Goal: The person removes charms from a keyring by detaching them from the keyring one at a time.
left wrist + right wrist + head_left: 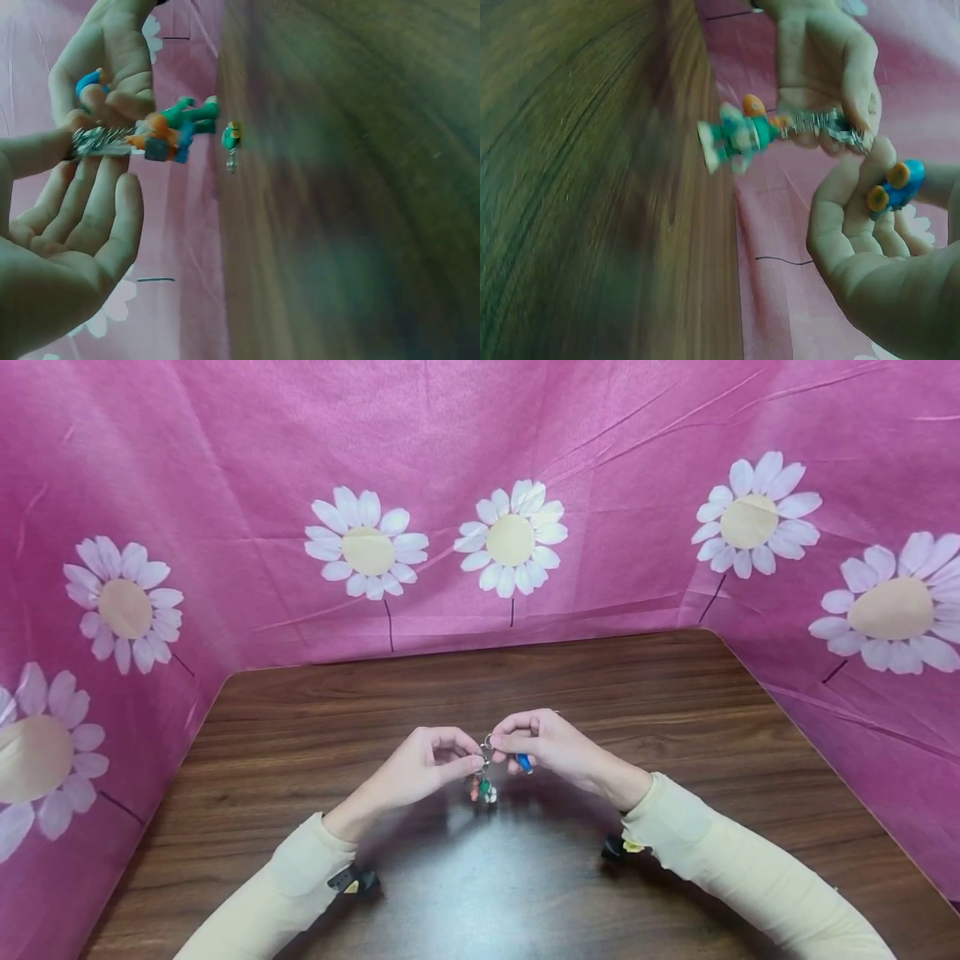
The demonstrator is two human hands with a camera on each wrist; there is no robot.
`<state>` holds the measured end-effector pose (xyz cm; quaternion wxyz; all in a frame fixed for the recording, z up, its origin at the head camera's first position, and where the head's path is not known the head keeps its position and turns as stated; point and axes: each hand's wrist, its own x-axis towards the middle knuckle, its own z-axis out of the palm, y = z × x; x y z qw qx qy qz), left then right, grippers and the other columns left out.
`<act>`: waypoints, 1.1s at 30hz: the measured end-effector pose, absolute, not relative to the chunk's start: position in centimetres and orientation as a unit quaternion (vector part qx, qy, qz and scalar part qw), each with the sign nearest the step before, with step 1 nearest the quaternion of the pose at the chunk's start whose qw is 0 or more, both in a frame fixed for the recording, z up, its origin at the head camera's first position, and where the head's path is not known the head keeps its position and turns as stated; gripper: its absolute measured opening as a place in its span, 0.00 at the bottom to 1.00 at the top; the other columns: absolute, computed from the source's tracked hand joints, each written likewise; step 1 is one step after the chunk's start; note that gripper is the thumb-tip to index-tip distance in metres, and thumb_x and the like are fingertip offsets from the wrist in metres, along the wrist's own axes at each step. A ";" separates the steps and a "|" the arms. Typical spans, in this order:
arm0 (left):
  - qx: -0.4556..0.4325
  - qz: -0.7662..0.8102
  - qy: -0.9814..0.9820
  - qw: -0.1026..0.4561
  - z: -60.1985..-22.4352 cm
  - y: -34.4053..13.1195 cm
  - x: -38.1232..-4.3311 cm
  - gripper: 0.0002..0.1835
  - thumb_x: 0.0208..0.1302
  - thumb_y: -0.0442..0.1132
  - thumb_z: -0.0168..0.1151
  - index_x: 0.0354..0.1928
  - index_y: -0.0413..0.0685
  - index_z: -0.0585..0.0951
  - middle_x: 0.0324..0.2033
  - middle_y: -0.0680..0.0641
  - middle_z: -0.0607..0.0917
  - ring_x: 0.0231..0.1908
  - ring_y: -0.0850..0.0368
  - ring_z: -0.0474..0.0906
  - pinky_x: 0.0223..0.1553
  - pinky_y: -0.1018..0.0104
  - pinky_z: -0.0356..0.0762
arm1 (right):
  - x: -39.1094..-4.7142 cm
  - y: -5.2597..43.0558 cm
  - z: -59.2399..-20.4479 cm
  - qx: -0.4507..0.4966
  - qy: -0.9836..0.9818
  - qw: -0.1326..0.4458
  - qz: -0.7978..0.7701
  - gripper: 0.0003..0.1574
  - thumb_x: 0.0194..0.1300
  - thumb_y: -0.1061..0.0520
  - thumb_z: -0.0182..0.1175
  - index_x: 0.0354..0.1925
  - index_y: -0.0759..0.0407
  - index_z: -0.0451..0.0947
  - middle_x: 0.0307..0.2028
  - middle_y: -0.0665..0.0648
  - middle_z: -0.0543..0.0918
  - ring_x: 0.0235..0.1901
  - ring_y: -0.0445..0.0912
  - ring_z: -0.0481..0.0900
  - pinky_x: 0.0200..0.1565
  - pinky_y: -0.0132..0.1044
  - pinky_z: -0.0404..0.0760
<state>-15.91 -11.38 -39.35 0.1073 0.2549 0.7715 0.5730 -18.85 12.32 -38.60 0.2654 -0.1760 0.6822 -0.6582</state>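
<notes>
My left hand (420, 766) pinches a bunch of silver keychain chains (105, 139) between thumb and fingers. Small toy figures hang below it: an orange-red one (475, 788) and a green one (484, 787), with a whitish piece (491, 795) beside them. Thumb and fingertips of my right hand (562, 750) pinch a metal ring (487, 742) at the top of the bunch. A blue figure with orange ends (907, 184) sits against the right hand's fingers. The hands are close together, fingertips almost meeting at the ring.
Beneath the hands is a dark wood-grain table (337, 710). Pink cloth (247, 460) with white daisies stands around its back and sides. In the left wrist view, a small green and yellow piece with a chain end (232, 136) overlaps the tabletop.
</notes>
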 end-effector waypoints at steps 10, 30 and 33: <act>0.205 0.660 0.721 0.060 -40.5 -10.3 -15.8 0.10 0.65 0.31 0.70 0.45 0.34 0.84 0.32 0.38 0.88 0.29 0.51 0.86 0.38 0.53 0.87 | -18.8 12.0 -38.7 -0.141 0.608 0.251 -0.740 0.06 0.73 0.61 0.60 0.45 0.64 0.78 0.33 0.55 0.86 0.25 0.41 0.79 0.35 0.32 0.83; 0.295 0.483 0.816 0.116 -38.0 -11.9 -15.8 0.02 0.68 0.37 0.68 0.37 0.49 0.87 0.23 0.49 0.87 0.22 0.41 0.84 0.20 0.68 0.75 | -18.8 12.5 -38.7 -0.183 0.696 0.299 -0.627 0.13 0.68 0.57 0.67 0.44 0.67 0.84 0.30 0.57 0.85 0.23 0.41 0.79 0.30 0.32 0.81; 0.304 0.477 0.814 0.131 -38.1 -11.9 -15.7 0.02 0.68 0.36 0.68 0.36 0.48 0.87 0.23 0.48 0.87 0.22 0.41 0.84 0.21 0.67 0.78 | -18.7 12.4 -38.6 -0.198 0.704 0.296 -0.615 0.14 0.69 0.57 0.66 0.44 0.68 0.83 0.31 0.58 0.85 0.24 0.41 0.80 0.30 0.32 0.80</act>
